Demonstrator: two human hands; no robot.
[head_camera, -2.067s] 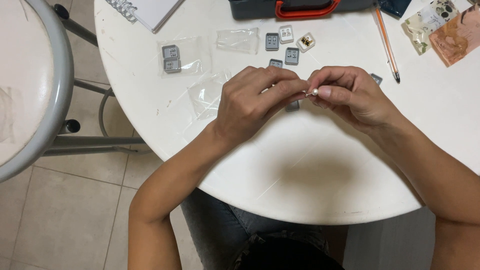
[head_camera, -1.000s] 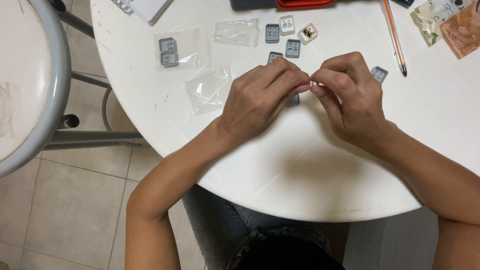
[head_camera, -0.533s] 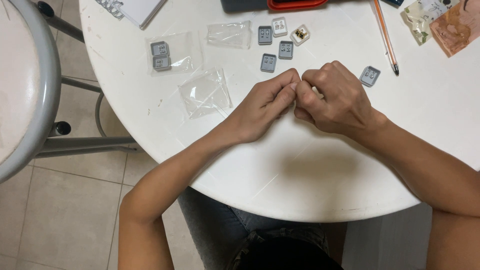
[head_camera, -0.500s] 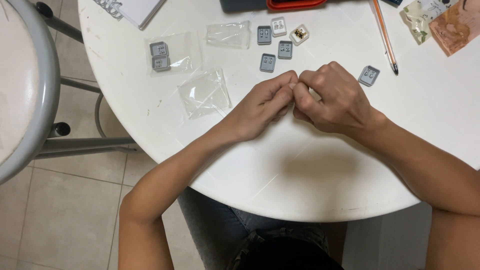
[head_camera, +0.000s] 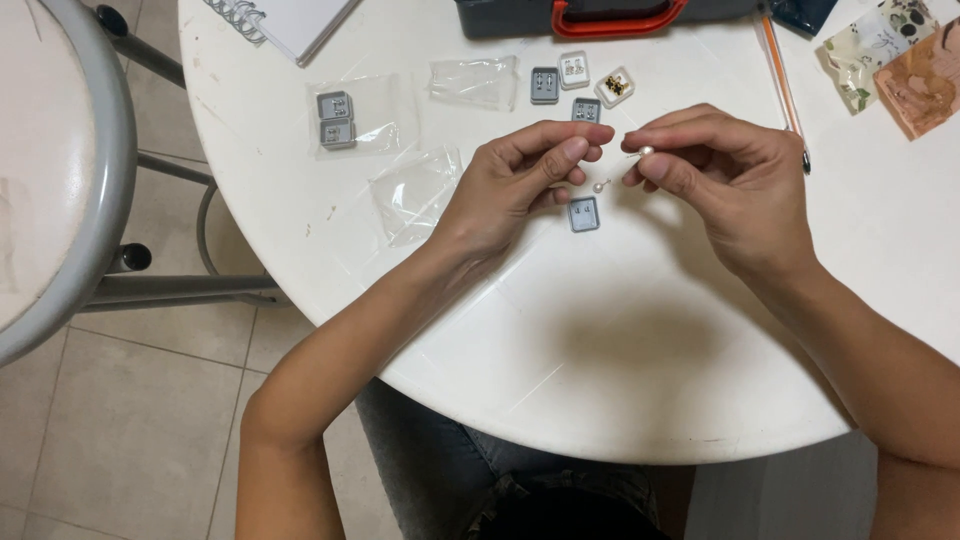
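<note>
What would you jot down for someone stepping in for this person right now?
Right hand: pinches a small white bead at its fingertips, above the round white table.
Left hand: fingers curled close by; a second white bead shows beside them, grip unclear.
A small grey box lies just below the hands; more little boxes and clear plastic bags lie further back.
Done: both beads are off the table. Left: they remain in hand.
</note>
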